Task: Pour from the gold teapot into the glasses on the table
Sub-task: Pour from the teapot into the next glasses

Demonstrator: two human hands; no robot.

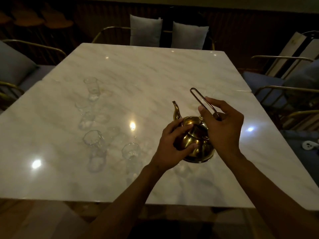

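Note:
The gold teapot [201, 149] stands on the white marble table [155, 69], right of centre, its spout pointing away to the upper left. My left hand [174, 144] wraps the pot's left side. My right hand [222, 125] pinches the tall loop handle [198, 99], which leans back to the upper left. Several clear glasses stand to the left: one far [91, 88], two in the middle [82, 105] [86, 120], one taller [95, 147] and one nearest the pot [131, 151]. All look upright.
Gold-framed chairs with grey cushions ring the table: two pillows [145, 31] at the far side, seats at left [12, 66] and right [276, 83]. A small white object [309, 145] lies on the right seat. The table's near edge [155, 201] is close to me.

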